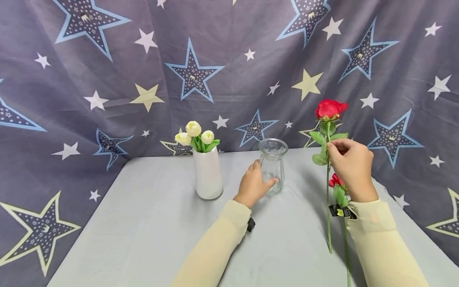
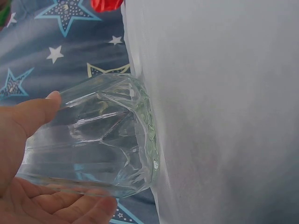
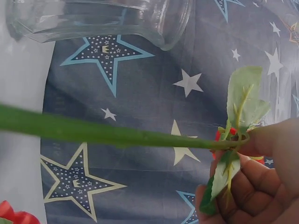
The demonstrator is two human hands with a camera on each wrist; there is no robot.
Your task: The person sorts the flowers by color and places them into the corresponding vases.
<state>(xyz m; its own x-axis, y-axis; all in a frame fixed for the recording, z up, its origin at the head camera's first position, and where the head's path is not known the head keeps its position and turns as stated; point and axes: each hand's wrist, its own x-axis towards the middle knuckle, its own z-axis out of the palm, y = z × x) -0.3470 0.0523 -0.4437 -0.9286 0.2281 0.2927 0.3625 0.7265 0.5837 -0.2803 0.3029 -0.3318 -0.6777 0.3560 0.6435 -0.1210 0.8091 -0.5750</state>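
My left hand holds a clear glass vase that stands upright on the table. In the left wrist view, the thumb lies along one side of the glass vase and the fingers along the other. Between thumb and fingers, my right hand pinches the stem of a red rose, just below the bloom among its leaves. This rose is upright to the right of the glass vase, its green stem hanging down past the wrist. No flower shows inside the glass vase.
A white vase with several cream tulips stands left of the glass vase. A second red rose lies on the grey-white table, partly behind the right wrist. A star-patterned curtain hangs behind the table.
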